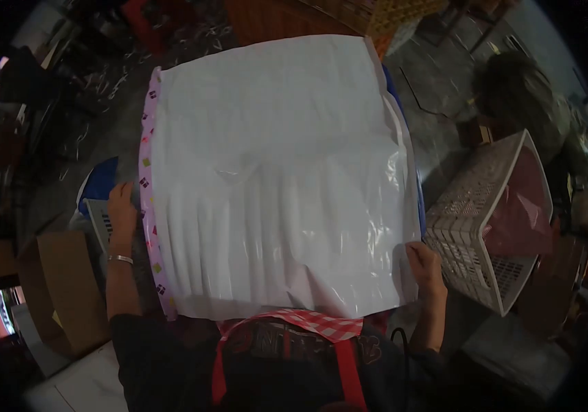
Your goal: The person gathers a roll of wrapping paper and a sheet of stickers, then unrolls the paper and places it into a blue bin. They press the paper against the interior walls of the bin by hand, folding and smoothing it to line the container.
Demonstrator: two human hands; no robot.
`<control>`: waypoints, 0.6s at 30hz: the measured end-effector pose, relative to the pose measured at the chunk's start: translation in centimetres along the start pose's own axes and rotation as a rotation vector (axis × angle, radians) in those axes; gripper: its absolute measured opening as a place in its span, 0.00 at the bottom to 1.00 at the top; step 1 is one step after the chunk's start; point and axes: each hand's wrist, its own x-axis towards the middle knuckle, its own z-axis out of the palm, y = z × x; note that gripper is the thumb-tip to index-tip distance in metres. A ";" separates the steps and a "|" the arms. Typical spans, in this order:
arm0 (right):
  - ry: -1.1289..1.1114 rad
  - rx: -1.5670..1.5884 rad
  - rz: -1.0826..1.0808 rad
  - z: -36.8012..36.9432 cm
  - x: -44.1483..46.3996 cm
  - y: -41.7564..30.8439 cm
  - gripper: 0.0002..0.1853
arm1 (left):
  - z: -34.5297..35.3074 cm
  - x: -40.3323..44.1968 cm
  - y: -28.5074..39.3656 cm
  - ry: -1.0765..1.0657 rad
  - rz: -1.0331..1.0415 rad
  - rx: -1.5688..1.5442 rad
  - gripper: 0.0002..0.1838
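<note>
A large white plastic sheet [273,158] spreads out in front of me, glossy and wrinkled over its lower half. Along its left side runs a pink strip [146,165] with small coloured prints. My right hand [428,266] is closed on the sheet's lower right edge. Just outside the pink strip, my left hand [122,206] is raised with its fingers partly stretched, and nothing shows in it. A gap seems to lie between it and the strip. Blue material [414,172] shows from under the sheet's right side.
A white plastic basket [476,206] holding pink plastic [520,209] tilts at the right. At the left are an open cardboard box [67,285] and a white basket [98,221] with blue material [104,177]. White scraps litter the floor [112,86]. A wooden piece [287,20] stands ahead.
</note>
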 end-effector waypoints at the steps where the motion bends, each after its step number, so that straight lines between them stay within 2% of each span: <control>1: -0.010 -0.002 -0.032 -0.4 0.0 -1.0 0.11 | -0.2 -0.7 -0.8 -0.005 0.084 0.082 0.24; 3: -0.068 0.099 -0.058 -1.4 -0.4 -2.0 0.12 | -0.1 -2.1 -1.7 -0.056 0.244 0.195 0.32; 4: -0.069 0.094 -0.074 -1.5 -0.7 -1.7 0.12 | 0.2 -2.6 -1.7 -0.049 0.229 0.195 0.32; 6: -0.058 -0.137 -0.248 -2.0 -1.2 -1.6 0.15 | 0.6 -2.7 -1.6 0.068 0.409 0.137 0.32; 7: -0.056 -0.141 -0.246 -2.6 -1.0 -2.7 0.15 | 0.8 -2.6 -0.9 0.093 0.407 0.058 0.31; 9: -0.281 -0.295 -0.192 -4.7 -0.3 -5.5 0.18 | 0.8 -2.3 0.3 0.084 0.442 0.056 0.28; 10: -0.277 -0.302 -0.188 -5.1 -0.1 -6.6 0.18 | 0.8 -2.2 0.2 0.079 0.475 0.058 0.26; 12: -0.461 -0.473 -0.197 -6.0 0.5 -7.6 0.21 | 1.0 -1.8 -0.2 0.086 0.484 0.041 0.22; 13: -0.453 -0.476 -0.191 -6.3 0.7 -7.6 0.21 | 1.1 -1.6 -0.2 0.092 0.490 0.030 0.19; 15: -0.558 -0.602 -0.375 -6.9 0.8 -7.3 0.22 | 0.9 -1.5 0.1 0.101 0.461 0.028 0.17; 18: -0.664 -0.739 -0.449 -7.9 1.2 -7.2 0.25 | 0.7 -1.3 0.5 0.142 0.405 0.023 0.16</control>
